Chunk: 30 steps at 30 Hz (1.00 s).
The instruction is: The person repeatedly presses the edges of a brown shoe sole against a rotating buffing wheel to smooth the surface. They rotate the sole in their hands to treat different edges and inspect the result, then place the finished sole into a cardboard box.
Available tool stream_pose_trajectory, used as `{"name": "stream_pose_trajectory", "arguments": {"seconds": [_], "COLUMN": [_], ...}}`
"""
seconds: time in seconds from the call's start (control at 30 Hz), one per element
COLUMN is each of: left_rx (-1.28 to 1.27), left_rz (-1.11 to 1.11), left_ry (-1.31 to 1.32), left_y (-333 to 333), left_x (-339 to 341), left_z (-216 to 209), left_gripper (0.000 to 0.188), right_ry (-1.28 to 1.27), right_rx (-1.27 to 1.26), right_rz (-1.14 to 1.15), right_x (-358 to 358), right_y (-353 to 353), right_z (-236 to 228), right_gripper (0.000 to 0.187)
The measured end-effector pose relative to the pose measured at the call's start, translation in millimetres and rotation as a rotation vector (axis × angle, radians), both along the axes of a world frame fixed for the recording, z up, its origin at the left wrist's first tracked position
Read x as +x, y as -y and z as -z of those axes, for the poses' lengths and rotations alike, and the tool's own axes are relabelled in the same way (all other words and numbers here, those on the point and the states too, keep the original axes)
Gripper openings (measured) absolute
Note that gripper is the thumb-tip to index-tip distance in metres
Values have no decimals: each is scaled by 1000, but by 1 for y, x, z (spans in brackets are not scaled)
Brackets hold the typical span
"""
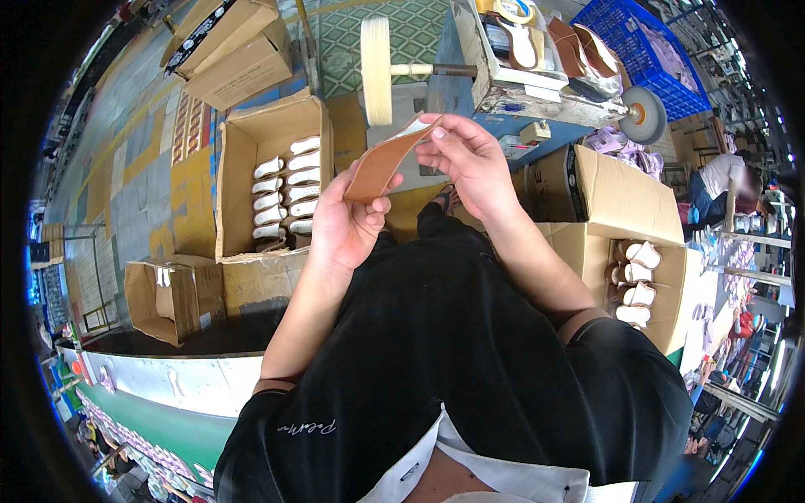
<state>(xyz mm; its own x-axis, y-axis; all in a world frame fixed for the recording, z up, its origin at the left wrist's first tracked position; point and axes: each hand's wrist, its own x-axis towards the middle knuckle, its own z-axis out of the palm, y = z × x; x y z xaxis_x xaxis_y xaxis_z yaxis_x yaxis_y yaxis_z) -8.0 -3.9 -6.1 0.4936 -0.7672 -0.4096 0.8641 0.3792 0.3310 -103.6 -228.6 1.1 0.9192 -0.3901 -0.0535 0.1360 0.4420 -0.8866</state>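
Observation:
Up in front of my body, a curved brown shoe insole (384,164) is held between both hands, its far end bent and showing a pale underside. My left hand (348,222) grips the near end, thumb and fingers at its edges. At the far end, my right hand (468,159) pinches the insole's edge between thumb and fingers. Below and left of the hands stands an open cardboard box (225,189) with white insoles (303,178) stacked in two rows.
Beyond my hands is a blue machine (495,80) with a white buffing wheel (376,71), a grey wheel (644,115) and insoles on top. At right, another open box (671,293) holds insoles. A blue crate (641,50) stands behind; a person (719,184) bends at far right.

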Motion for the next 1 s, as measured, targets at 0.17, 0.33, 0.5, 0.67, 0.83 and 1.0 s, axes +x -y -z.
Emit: {"name": "stream_pose_trajectory", "arguments": {"seconds": [0.17,0.33,0.5,0.67,0.83,1.0], "left_rx": [-26,-2,18,16,58,72], "left_rz": [57,75,72,135,173,175], "left_ry": [-79,-89,-23,47,206,257], "left_y": [-1,0,2,0,0,0], "left_x": [3,1,1,2,2,-1], "left_z": [4,4,5,4,-2,-9], "left_gripper": [48,50,55,75,90,96], "right_ry": [-64,-80,-114,-152,-184,-196], "right_rx": [-104,-87,-64,-84,-110,-125], "right_rz": [52,61,75,82,99,95], "right_x": [3,5,7,9,11,12], "right_y": [2,2,2,5,6,5], "right_z": [10,16,20,25,34,38], "right_gripper": [27,26,24,19,20,20]}}
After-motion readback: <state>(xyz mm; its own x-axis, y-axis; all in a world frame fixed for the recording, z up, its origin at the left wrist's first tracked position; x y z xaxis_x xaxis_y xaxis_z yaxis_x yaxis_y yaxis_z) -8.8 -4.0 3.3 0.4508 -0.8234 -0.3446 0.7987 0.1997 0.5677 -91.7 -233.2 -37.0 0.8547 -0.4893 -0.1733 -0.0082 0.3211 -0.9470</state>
